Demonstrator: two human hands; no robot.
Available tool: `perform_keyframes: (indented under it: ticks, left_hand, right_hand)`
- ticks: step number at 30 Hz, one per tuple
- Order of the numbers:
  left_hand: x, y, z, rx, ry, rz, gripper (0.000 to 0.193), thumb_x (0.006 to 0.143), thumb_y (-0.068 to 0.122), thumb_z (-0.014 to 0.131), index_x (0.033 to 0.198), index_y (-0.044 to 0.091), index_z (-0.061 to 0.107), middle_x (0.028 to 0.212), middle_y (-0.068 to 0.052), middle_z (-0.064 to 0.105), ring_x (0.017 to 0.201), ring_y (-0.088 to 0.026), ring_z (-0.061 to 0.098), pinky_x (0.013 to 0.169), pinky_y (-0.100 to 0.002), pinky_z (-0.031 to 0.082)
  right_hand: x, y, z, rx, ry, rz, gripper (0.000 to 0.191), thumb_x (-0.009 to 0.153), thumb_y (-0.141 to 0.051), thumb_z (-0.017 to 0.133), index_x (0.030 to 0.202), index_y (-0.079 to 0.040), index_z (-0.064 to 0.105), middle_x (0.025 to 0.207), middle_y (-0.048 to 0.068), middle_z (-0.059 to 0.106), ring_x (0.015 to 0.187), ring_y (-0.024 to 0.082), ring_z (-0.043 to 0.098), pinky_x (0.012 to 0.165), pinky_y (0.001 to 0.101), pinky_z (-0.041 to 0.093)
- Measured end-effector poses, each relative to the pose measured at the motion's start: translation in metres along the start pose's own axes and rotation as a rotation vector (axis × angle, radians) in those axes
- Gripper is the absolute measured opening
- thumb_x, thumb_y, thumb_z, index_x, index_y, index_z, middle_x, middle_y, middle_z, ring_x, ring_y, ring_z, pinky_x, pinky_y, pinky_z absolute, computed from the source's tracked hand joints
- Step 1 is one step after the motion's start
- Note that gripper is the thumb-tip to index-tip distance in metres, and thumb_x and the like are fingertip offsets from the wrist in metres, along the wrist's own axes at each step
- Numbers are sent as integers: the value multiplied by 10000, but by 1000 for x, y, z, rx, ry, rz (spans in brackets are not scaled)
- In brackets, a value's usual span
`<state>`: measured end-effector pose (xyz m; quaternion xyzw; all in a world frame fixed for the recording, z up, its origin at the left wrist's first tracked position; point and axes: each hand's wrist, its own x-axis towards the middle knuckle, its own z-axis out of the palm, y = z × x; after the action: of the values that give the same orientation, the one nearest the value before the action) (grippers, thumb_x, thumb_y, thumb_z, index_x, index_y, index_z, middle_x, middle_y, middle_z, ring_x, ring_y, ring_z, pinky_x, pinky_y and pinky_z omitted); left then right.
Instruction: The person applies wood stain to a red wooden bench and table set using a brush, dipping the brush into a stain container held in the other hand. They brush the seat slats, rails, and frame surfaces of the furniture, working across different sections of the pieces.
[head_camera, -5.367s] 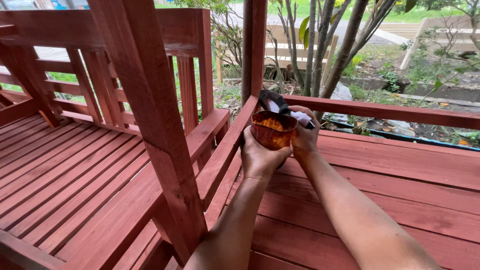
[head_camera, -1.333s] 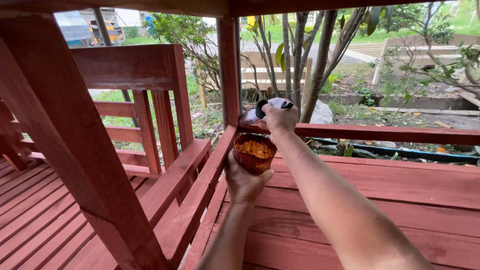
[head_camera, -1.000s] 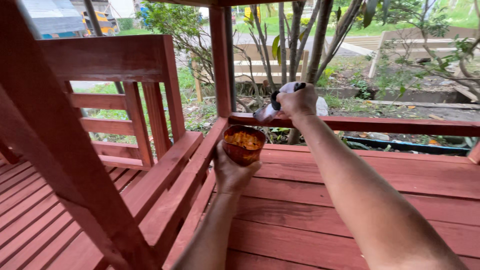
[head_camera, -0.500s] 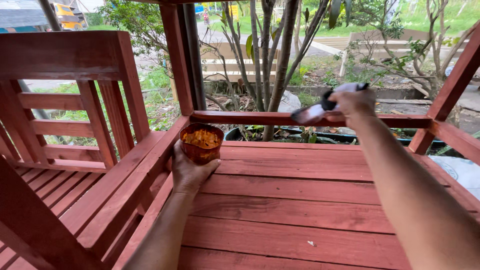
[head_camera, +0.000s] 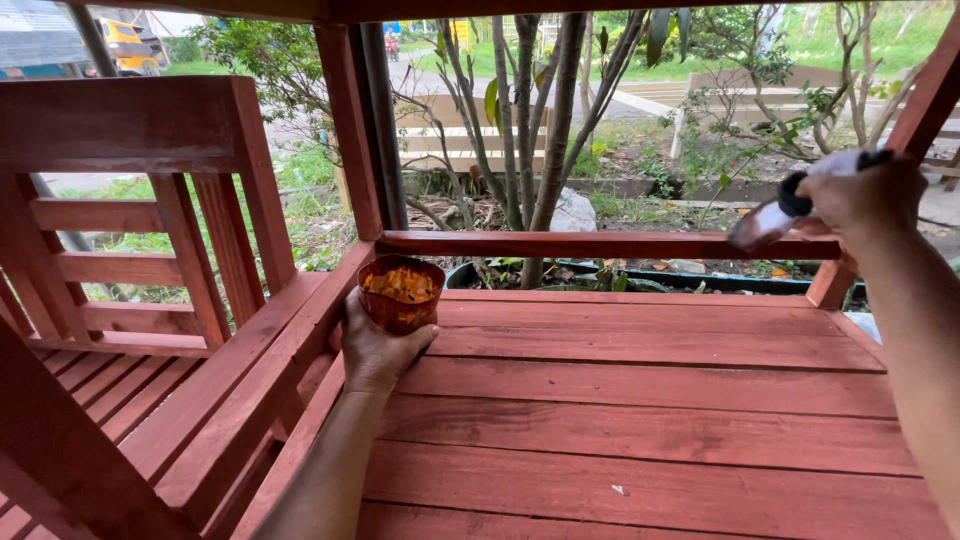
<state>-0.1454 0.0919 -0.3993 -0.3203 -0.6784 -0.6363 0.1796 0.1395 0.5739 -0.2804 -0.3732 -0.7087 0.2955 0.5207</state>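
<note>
At the centre-left of the head view, the left hand (head_camera: 375, 345) is gripping a small round brown container (head_camera: 401, 295) from below and behind, fingers curled closed around its wall. Orange-brown contents are showing at the open top of this container, which is being held upright just above the inner corner of the red wooden platform (head_camera: 640, 420). Over the far right corner, the right hand (head_camera: 868, 195) is closing around a tool with a black neck and a pale, blurred end (head_camera: 765, 225); that end is pointing down and left, hanging just above the low front rail (head_camera: 600, 244). Both hands are working well apart. Left of the container, a slatted red wooden panel (head_camera: 150, 200) is standing upright, and a corner post (head_camera: 350, 130) is rising behind it. Beyond the rail, thin tree trunks (head_camera: 545, 130) are growing from leaf-littered ground.
</note>
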Motion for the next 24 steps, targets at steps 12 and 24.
perform_keyframes:
  ticks: [12, 24]
  left_hand:
    - [1, -3, 1, 62, 23, -13, 1092, 512, 276, 1002, 1369, 79, 355, 1312, -93, 622, 1198, -211, 627, 1046, -344, 514]
    - [-1, -1, 0, 222, 28, -84, 1099, 515, 301, 1006, 1382, 90, 366, 1309, -100, 635, 1199, -231, 632, 1048, -352, 509]
  right_hand:
    - [-130, -83, 122, -333, -168, -784, 60, 898, -173, 752, 929, -136, 788, 831, 129, 765, 754, 280, 745, 715, 417, 618]
    - [-79, -26, 67, -748, -31, -608, 90, 868, -178, 741, 909, -98, 735, 855, 151, 732, 804, 331, 727, 748, 480, 590]
